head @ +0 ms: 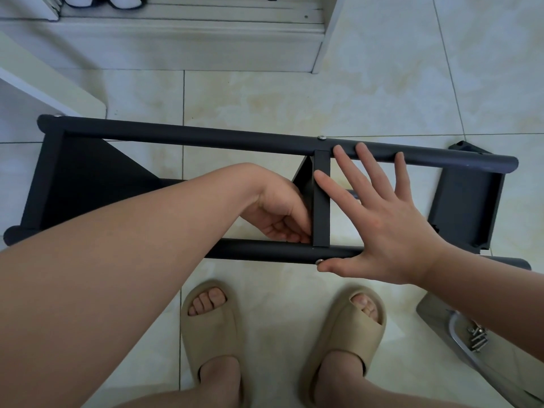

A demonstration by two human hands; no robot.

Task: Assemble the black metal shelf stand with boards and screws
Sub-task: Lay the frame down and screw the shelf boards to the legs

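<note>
On cream marbled floor tiles [294, 95], before white cabinet base [176, 45]: black tubular metal shelf frame [206, 136], on its side. Left hand [276, 213] grip curled at flat black crossbar [321, 201], contents unclear. Right hand [382, 225] grip flat open, spanning both tubes. Loose screws [478, 338] in steel tray [459, 334], right.

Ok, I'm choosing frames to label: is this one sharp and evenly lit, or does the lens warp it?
Head view: left hand, right hand and stand are sharp; light is soft and even, shadows faint. Head view again: the wide lens slightly bows the far tube.
</note>
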